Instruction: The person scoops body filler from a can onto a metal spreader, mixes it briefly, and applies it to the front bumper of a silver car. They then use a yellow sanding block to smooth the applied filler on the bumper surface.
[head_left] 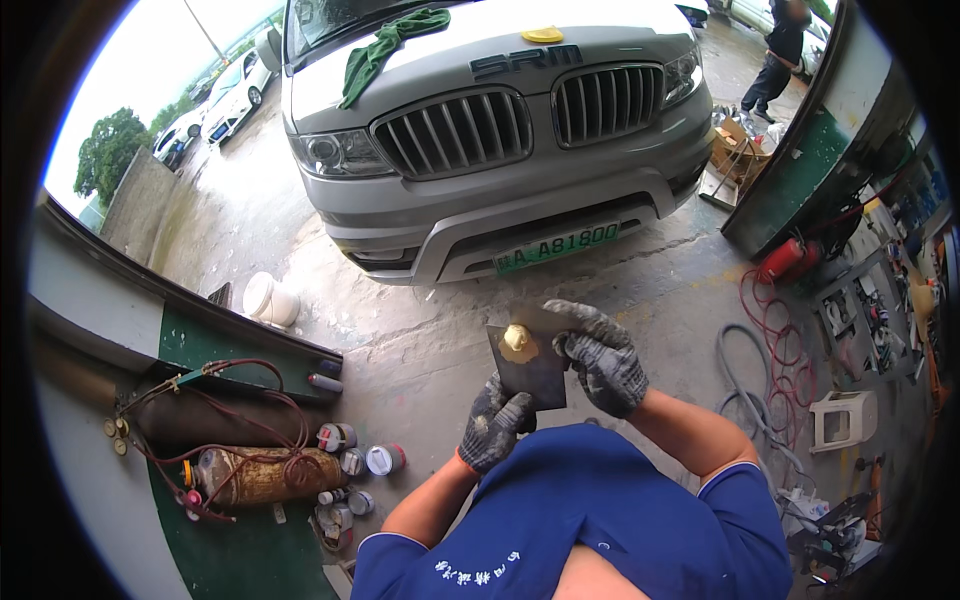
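Clearly, paste (yellow) lies between left hand, gripping its plate, and right hand, gripping a blade

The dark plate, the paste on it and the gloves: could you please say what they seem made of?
The plate looks like metal or stiff plastic: dark, flat, fairly dull. The paste seems a soft filler, being thick, pale yellow and smeared. The gloves appear fabric, mottled grey and creased, perhaps coated.

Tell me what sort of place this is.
Likely a vehicle repair workshop: a silver van stands ahead, a gas cylinder lies nearby, and the left hand holds a plate of beige paste.
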